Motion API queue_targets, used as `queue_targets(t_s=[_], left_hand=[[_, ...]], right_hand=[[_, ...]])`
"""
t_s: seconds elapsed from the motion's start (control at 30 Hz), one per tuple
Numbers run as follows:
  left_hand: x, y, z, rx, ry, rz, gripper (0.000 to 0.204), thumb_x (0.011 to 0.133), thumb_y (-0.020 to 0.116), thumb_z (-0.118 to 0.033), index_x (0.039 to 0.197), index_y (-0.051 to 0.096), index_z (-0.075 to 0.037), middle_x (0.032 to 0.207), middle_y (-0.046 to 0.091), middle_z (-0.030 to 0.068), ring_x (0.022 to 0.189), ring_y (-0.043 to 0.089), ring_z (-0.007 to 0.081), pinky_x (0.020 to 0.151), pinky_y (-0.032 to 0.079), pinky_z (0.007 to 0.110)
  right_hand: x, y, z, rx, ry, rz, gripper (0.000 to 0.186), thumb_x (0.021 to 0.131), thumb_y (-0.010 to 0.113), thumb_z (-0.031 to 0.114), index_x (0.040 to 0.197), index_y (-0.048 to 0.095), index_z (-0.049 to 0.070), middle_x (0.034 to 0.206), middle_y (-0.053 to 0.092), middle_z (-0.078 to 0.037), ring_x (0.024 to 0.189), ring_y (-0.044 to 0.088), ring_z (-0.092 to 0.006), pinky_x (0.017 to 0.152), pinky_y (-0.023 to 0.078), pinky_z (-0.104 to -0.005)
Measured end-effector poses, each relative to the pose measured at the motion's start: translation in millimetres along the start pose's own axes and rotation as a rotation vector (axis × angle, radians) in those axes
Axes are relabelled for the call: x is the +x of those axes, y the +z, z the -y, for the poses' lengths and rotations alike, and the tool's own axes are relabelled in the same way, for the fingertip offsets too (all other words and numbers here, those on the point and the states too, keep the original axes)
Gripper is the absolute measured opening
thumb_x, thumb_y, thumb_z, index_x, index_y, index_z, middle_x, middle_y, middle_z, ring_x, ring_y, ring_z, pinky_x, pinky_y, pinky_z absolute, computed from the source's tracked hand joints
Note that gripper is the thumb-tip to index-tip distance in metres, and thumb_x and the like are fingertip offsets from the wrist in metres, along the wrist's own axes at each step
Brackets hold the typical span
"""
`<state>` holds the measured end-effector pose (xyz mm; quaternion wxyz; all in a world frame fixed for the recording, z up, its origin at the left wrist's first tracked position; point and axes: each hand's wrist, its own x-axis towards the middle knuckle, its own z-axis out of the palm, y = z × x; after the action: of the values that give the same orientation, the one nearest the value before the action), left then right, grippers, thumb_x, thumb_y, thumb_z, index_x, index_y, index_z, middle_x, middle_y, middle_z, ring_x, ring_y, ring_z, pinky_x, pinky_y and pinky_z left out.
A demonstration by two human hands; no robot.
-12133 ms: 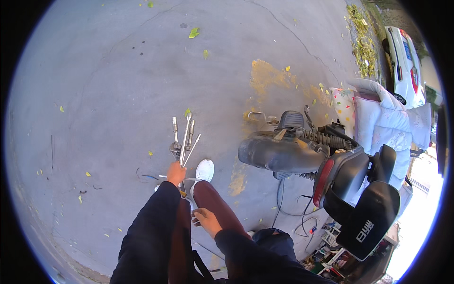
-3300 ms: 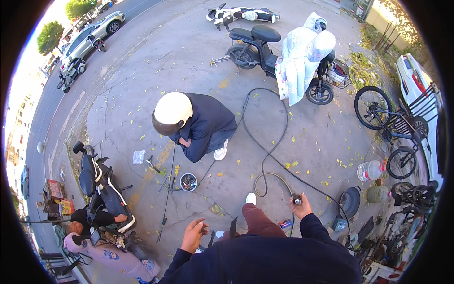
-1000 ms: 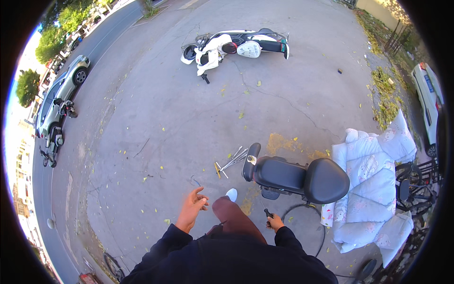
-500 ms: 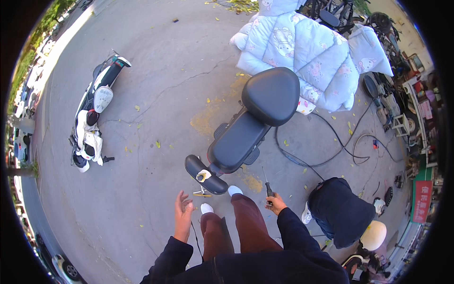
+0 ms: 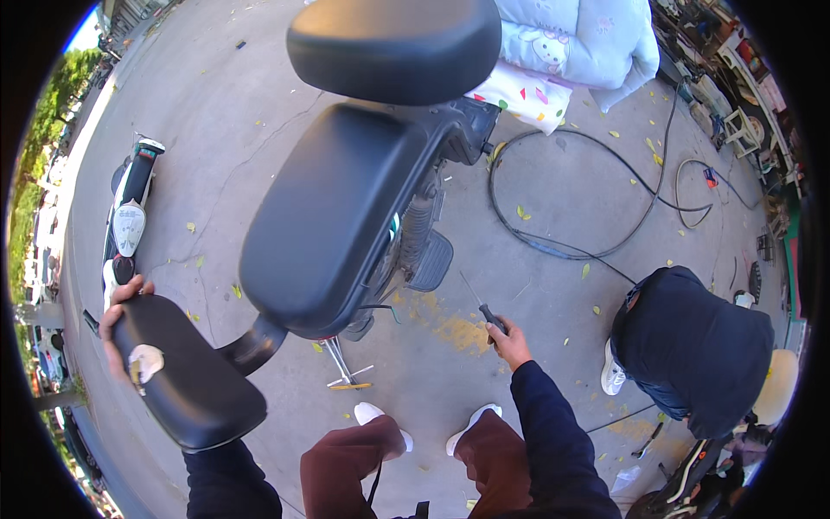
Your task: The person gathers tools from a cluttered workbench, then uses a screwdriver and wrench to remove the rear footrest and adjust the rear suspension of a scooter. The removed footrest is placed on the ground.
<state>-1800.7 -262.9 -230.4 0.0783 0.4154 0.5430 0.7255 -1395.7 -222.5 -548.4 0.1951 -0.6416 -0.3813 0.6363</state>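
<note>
My left hand [image 5: 119,324] is wrapped round the outer end of a black padded backrest [image 5: 194,385], which has a torn pale patch in its cover. A curved black bracket [image 5: 258,342] joins this backrest to the long black seat [image 5: 324,216] of an electric scooter. Farther off, a large black cushion [image 5: 393,56] rises above the seat's other end. In my right hand [image 5: 512,344] is a screwdriver [image 5: 488,316] with a dark handle, held apart from the scooter, its thin shaft pointing away and to the left.
A crouching person in dark clothes [image 5: 692,350] is at the right. A black cable [image 5: 596,253] loops over the pavement. Beyond the scooter lies a pale blue quilted cover [image 5: 596,43]. Another scooter [image 5: 128,221] stands at left; a licence-plate bracket [image 5: 346,374] sticks out near my feet.
My left hand has moved from beside the backrest onto its outer end and closed round it. The scooter now appears closer and larger. My right hand still holds the screwdriver.
</note>
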Motion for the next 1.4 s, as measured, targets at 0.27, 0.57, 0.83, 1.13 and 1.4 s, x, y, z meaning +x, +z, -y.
queue_targets(t_s=[0.27, 0.57, 0.83, 1.13, 1.4], left_hand=[[-42.6, -44.6, 101.5, -0.196, 0.124, 0.426, 0.033, 0.095, 0.038, -0.025, 0.119, 0.045, -0.004, 0.118, 0.050, 0.0127, 0.111, 0.049, 0.0251, 0.104, 0.034, 0.037], [-72.0, -18.5, 95.6, -0.168, 0.221, 0.450, 0.033, 0.095, 0.038, -0.024, 0.120, 0.044, -0.004, 0.119, 0.050, 0.0131, 0.112, 0.049, 0.0256, 0.104, 0.034, 0.037], [-57.6, 13.7, 79.2, -0.132, 0.229, 0.442, 0.034, 0.095, 0.039, -0.024, 0.121, 0.044, -0.004, 0.119, 0.050, 0.0134, 0.112, 0.049, 0.0260, 0.104, 0.034, 0.037], [-35.5, 38.9, 80.6, -0.117, 0.211, 0.390, 0.034, 0.095, 0.039, -0.024, 0.122, 0.043, -0.004, 0.120, 0.049, 0.0138, 0.113, 0.049, 0.0266, 0.104, 0.034, 0.038], [-10.9, 37.5, 84.9, -0.097, 0.198, 0.271, 0.035, 0.095, 0.039, -0.024, 0.123, 0.043, -0.003, 0.121, 0.049, 0.0142, 0.113, 0.049, 0.0270, 0.105, 0.034, 0.038]], right_hand=[[69.6, -33.6, -33.1, -0.210, -0.286, 0.129, 0.040, 0.087, 0.061, 0.025, 0.120, 0.056, 0.003, 0.082, 0.060, -0.004, 0.069, 0.052, -0.0100, 0.064, 0.044, -0.0257], [88.2, -42.8, -64.8, -0.198, -0.588, 0.140, 0.036, 0.086, 0.061, 0.026, 0.115, 0.060, 0.004, 0.091, 0.064, -0.009, 0.075, 0.055, -0.0132, 0.071, 0.046, -0.0270], [104.7, -31.7, -95.2, -0.069, -0.568, 0.178, 0.037, 0.086, 0.060, 0.025, 0.117, 0.059, 0.005, 0.093, 0.065, -0.007, 0.077, 0.055, -0.0124, 0.073, 0.045, -0.0271], [117.6, -24.3, -107.6, -0.113, -0.771, 0.120, 0.037, 0.086, 0.060, 0.026, 0.117, 0.059, 0.005, 0.092, 0.066, -0.008, 0.070, 0.057, -0.0149, 0.069, 0.047, -0.0283], [124.7, -80.5, -30.3, 0.078, -0.195, 0.624, 0.033, 0.090, 0.055, 0.029, 0.111, 0.060, 0.004, 0.065, 0.052, -0.003, 0.043, 0.037, -0.0075, 0.038, 0.031, -0.0239]])
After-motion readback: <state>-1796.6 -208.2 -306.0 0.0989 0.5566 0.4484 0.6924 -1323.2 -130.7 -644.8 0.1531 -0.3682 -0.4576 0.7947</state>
